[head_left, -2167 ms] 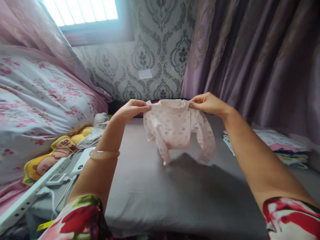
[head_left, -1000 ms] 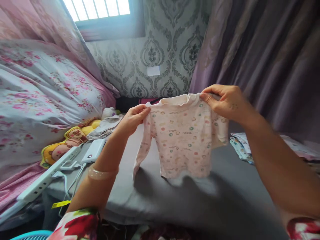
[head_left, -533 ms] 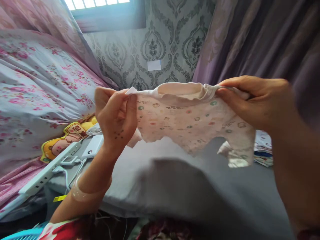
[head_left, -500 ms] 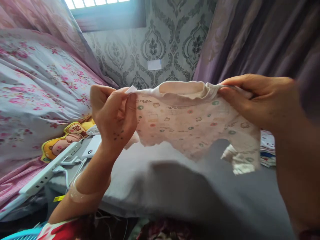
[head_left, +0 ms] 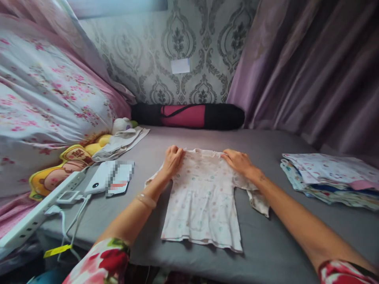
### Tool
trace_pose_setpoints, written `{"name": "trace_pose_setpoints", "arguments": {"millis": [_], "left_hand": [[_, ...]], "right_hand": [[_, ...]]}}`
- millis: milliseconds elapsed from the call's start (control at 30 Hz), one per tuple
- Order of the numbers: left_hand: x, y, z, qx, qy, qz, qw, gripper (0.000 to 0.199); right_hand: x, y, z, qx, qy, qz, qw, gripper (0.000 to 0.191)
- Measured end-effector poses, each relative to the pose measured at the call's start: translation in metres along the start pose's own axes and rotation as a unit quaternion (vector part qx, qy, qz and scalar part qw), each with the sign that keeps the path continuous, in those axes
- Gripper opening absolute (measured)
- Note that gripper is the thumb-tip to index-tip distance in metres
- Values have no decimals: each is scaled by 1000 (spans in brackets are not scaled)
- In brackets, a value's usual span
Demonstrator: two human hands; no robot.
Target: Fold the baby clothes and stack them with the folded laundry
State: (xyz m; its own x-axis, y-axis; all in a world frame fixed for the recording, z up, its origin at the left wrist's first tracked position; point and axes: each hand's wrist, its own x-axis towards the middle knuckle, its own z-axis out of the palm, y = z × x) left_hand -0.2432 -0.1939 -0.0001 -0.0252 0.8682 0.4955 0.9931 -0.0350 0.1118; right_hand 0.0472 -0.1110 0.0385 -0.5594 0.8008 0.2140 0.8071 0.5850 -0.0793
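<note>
A small white baby shirt [head_left: 205, 197] with a faint coloured print lies spread on the grey bed sheet [head_left: 260, 244], its neckline at the far side and its hem toward me. My left hand [head_left: 173, 159] pinches the left shoulder, fingers closed on the cloth. At the opposite shoulder my right hand [head_left: 238, 161] grips the fabric between thumb and fingers. The sleeve on the right is bent downward, partly beneath my right forearm. My left forearm covers much of the other sleeve.
Folded clothes [head_left: 328, 177] are stacked at the right. Along the left lie a power strip [head_left: 44, 209] with cables, a white device [head_left: 99, 177], a yellow cushion [head_left: 63, 173] and a pale cloth [head_left: 121, 144]. A black and pink roll bag [head_left: 188, 116] rests by the wall.
The shirt was held up in the air in front of me; it has come down and lies flat on the bed. Both hands moved down and away with it, still holding the shoulders.
</note>
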Motion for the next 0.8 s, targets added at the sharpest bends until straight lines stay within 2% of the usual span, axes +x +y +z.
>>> {"name": "trace_pose_setpoints", "arguments": {"millis": [67, 167, 500, 700, 800], "left_hand": [[3, -6, 25, 14, -42, 0, 999, 34], [13, -14, 43, 27, -73, 11, 997, 37], [56, -37, 76, 44, -85, 6, 995, 39], [84, -44, 88, 51, -86, 1, 995, 38], [96, -43, 92, 55, -119, -17, 991, 36]], "right_hand": [[5, 3, 25, -20, -31, 16, 999, 30], [18, 8, 41, -33, -50, 19, 998, 31], [78, 30, 63, -48, -79, 1, 996, 31], [105, 41, 70, -42, -95, 12, 994, 35], [113, 43, 72, -28, -97, 33, 994, 35]]}}
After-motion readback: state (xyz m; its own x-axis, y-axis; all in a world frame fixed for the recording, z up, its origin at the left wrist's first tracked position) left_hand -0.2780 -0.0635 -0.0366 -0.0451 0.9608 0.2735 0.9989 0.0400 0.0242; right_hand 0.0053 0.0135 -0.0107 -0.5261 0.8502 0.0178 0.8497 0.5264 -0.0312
